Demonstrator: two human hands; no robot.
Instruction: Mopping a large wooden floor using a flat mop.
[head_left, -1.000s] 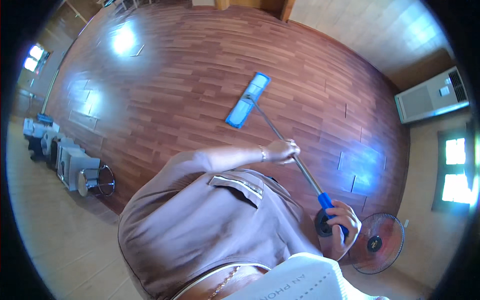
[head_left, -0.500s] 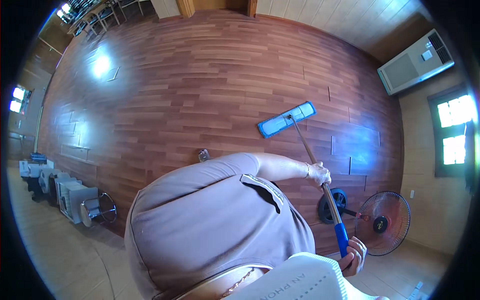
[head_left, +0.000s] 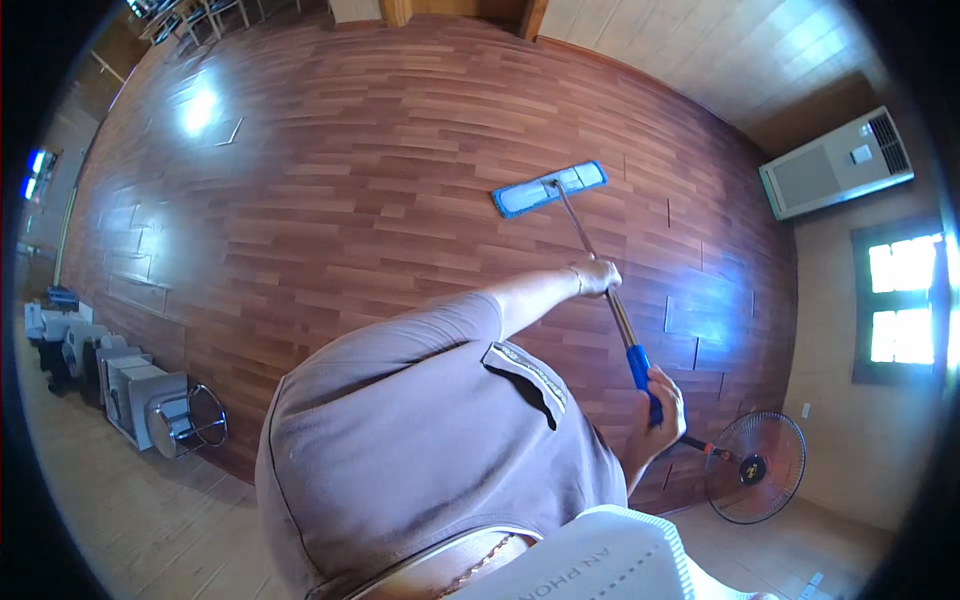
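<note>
A flat mop (head_left: pixel 527 196) with a blue-edged rectangular head lies on the wood-plank floor (head_left: pixel 400 150), ahead of me. Its metal pole (head_left: pixel 621 318) slants back toward my right side and ends in a blue grip (head_left: pixel 637 364). My left hand (head_left: pixel 597 277), at the end of an outstretched arm, is wrapped round the pole partway down. Closer to my body, my right hand (head_left: pixel 662 408) is closed round the blue grip, its fingers over the top end.
A standing fan (head_left: pixel 755 468) is at my right, near the mop grip. Beyond it, a white floor-standing air conditioner (head_left: pixel 838 165) and a window (head_left: pixel 902 302) line the right wall. Chairs and tables stand far left; grey machines (head_left: pixel 140 390) and a round stool (head_left: pixel 180 420) are at the left.
The mop head has slid forward and slightly left across the floor. Both hands have moved forward and left with the pole, still gripping it.
</note>
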